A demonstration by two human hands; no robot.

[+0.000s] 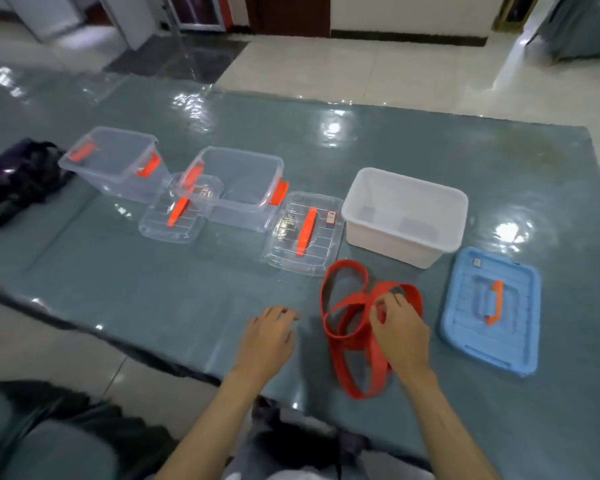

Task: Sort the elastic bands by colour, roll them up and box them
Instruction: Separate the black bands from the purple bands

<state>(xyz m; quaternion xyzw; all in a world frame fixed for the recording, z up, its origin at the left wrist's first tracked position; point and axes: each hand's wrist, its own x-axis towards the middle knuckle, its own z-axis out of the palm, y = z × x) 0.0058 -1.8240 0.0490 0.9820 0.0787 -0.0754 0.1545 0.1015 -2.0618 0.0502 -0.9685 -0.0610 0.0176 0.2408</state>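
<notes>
Near the front edge of the grey-green surface (153, 289), a tangle of red elastic bands (347, 306), looped over one another and not yet rolled. Right hand (397, 327) on top of the tangle, fingers curled and pinching a strand near the middle of the loops. Left hand (269, 336) just beside the bands on the left, palm down, fingers loosely bent, touching the surface and apparently holding nothing; a speck of red near its fingertips, too small to identify.

Beyond the hands, three boxes in a row, all with lids off and all looking empty: a clear box (111, 164) at far left with orange clips, a second clear box (236, 188) beside it, and a white box (406, 216) to the right. Two clear lids (174, 216) (305, 233) with orange handles lying flat in front of the clear boxes; a blue lid (492, 310) with an orange handle lying flat, right of the bands. Dark purple bundle (14, 181) at the far left edge, possibly more bands, too dark to tell.

Judged by the layout: barely begun. Boxes opened and set out, nothing boxed, nothing rolled. Red bands gathered in one place, so sorting of that colour perhaps in hand; untangling and separating a single band looks like the present step. Still to come: rolling each red band, placing the rolls in a box, dealing with any other colours, closing lids
</notes>
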